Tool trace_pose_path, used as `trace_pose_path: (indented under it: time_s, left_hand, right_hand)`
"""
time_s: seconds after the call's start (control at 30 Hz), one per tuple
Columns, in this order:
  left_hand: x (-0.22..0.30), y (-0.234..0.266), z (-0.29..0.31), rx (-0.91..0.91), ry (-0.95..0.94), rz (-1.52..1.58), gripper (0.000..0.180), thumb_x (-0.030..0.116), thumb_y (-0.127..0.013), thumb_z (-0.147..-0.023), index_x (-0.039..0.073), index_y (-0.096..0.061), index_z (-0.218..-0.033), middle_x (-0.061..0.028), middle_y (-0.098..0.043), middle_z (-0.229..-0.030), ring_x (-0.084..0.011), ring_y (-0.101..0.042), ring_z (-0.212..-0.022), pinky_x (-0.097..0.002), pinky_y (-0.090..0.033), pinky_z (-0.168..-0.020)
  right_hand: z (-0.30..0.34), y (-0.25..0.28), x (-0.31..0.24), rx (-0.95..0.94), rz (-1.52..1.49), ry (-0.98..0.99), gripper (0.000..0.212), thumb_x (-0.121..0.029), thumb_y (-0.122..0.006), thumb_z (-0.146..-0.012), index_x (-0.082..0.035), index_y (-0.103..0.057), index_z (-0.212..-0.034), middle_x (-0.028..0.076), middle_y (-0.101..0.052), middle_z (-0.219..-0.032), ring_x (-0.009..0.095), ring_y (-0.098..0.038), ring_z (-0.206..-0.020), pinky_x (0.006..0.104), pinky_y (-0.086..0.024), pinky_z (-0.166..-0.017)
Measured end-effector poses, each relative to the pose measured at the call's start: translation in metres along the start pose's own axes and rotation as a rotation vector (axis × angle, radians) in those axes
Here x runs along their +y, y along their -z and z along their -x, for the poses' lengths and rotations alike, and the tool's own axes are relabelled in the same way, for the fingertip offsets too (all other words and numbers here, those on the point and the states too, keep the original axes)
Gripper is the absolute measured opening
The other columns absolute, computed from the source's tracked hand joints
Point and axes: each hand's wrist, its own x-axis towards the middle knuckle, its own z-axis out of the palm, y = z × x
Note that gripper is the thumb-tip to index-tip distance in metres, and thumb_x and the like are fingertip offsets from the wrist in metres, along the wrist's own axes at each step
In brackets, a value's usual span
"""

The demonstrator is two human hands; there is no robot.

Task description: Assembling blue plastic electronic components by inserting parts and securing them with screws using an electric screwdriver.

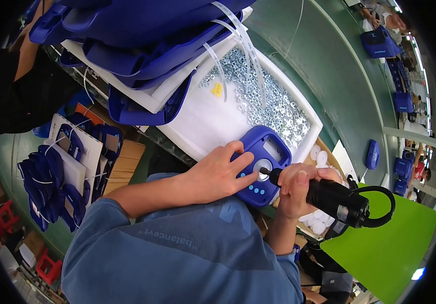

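A blue plastic panel (274, 152) with a rectangular opening and a row of light-blue dots lies over the near right part of a white tray. My left hand (221, 171) grips the panel's left side, with fingertips close to a round pale disc at its middle. In my right hand (299, 188) is a black electric screwdriver (338, 203), its bit (265, 171) pointed at the disc's centre. Whether a screw sits under the bit is hidden.
The white tray (192, 114) holds many small metal nuts (273, 99) and a yellow piece (217, 90). Blue plastic shells (142, 58) are stacked at the far left, with white straps hanging over the tray. Round white parts (319, 221) fill a box at right, beside a green sheet (380, 243).
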Motion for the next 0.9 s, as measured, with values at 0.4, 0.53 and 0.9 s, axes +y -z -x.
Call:
trace_pose_path:
  time_s: [0.4,0.53,0.9]
  left_hand:
    - [-0.001,0.0,0.001,-0.002,-0.009,-0.004,0.038,0.014,-0.072,-0.081,0.014,-0.076,-0.118,-0.0119,-0.056,-0.122,-0.0357,-0.055,-0.117,-0.0434,-0.056,-0.096]
    - [-0.001,0.001,0.0,-0.015,-0.01,-0.005,0.039,0.014,-0.071,-0.081,0.014,-0.076,-0.12,-0.0119,-0.056,-0.123,-0.0357,-0.055,-0.117,-0.0437,-0.055,-0.097]
    - [0.009,0.002,-0.001,-0.039,-0.003,-0.064,0.043,0.013,-0.07,-0.081,0.014,-0.076,-0.124,-0.0124,-0.056,-0.125,-0.0361,-0.052,-0.123,-0.0426,-0.055,-0.1]
  right_hand:
    - [0.002,0.004,0.003,-0.033,-0.004,-0.01,0.033,0.009,-0.06,-0.1,-0.008,-0.042,-0.121,0.009,-0.057,-0.073,0.014,-0.05,-0.048,0.0336,-0.052,-0.05]
    - [0.003,0.005,0.005,-0.055,-0.035,0.012,0.045,0.008,-0.064,-0.098,-0.008,-0.041,-0.133,0.008,-0.057,-0.072,0.016,-0.052,-0.051,0.0347,-0.052,-0.051]
    - [-0.022,0.07,-0.055,0.089,-0.34,0.071,0.074,-0.038,-0.066,-0.108,-0.011,-0.031,-0.167,-0.004,-0.043,-0.075,0.006,-0.043,-0.058,0.0259,-0.039,-0.056]
